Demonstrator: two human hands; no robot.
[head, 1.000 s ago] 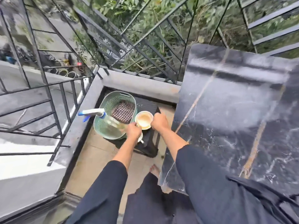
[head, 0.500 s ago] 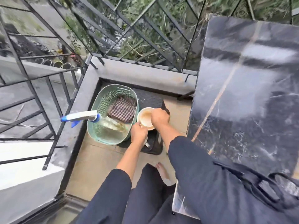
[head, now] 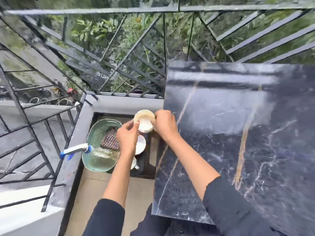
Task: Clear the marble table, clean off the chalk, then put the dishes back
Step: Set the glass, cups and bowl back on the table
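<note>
A black metal railing [head: 119, 53] of slanted bars runs round the balcony, with green foliage behind it and a grey concrete kerb [head: 122, 103] at its foot. The dark marble table [head: 238, 133], veined in white and tan, fills the right side; a pale hazy patch lies across the far half of its top. Left of the table is a strip of beige tiled floor [head: 119, 189], and on it a low black stool [head: 144, 167] stands just beside the table's left edge. A mint-green plastic basket [head: 98, 132] sits at the stool's left side, against the kerb. A clear spray bottle [head: 76, 149] with a white and blue head lies across the basket's near rim, its head sticking out to the left, and a brown checked cloth [head: 110, 141] lies inside the basket. The right hand [head: 164, 126] curls its fingers round the right rim of a cream bowl [head: 144, 122], and the left hand [head: 127, 137] pinches the bowl's left rim. The bowl is held between them in the air above the stool, close to the table's left edge and tilted so that its inside shows. Below the left hand a white dish [head: 141, 144] rests on the stool, and nearer the person a white cup [head: 134, 163] with a handle, partly hidden by the left forearm.
</note>
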